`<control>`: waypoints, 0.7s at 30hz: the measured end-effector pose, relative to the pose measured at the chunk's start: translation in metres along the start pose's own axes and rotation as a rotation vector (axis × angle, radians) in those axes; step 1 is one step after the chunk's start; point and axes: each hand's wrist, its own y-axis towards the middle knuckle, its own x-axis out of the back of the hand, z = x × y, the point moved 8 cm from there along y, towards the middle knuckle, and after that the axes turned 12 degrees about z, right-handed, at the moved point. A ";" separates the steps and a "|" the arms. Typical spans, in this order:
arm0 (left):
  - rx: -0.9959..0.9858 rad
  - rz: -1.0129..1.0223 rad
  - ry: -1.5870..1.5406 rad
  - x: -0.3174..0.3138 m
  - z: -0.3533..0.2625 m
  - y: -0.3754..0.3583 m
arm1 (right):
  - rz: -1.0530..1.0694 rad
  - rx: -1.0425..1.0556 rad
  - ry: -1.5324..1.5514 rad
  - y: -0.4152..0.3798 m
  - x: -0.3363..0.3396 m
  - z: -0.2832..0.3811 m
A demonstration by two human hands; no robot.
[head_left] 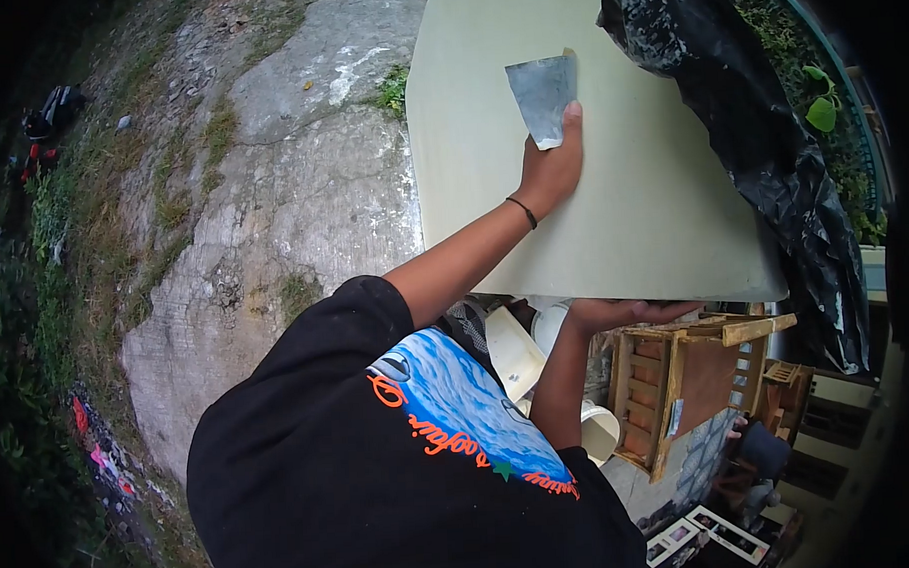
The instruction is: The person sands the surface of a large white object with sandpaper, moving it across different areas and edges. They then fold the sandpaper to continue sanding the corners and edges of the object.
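My left hand (550, 165) is shut on a putty knife (542, 99) and presses its wide metal blade flat against a pale cream board (632, 218). A dark band sits on that wrist. My right hand (626, 311) lies palm up under the board's near edge, its fingers pressed against the underside. My black T-shirt with a blue print (449, 404) fills the lower part of the view.
A black plastic sheet (770, 143) drapes over the board's right side. Below the board are a wooden crate-like frame (678, 376), white plastic containers (517, 354) and white picture-like frames (709, 535). Cracked concrete (291, 190) and grass lie to the left.
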 end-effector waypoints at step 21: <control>-0.753 0.056 0.538 -0.054 -0.054 -0.082 | -0.047 -0.052 0.201 -0.003 -0.001 -0.006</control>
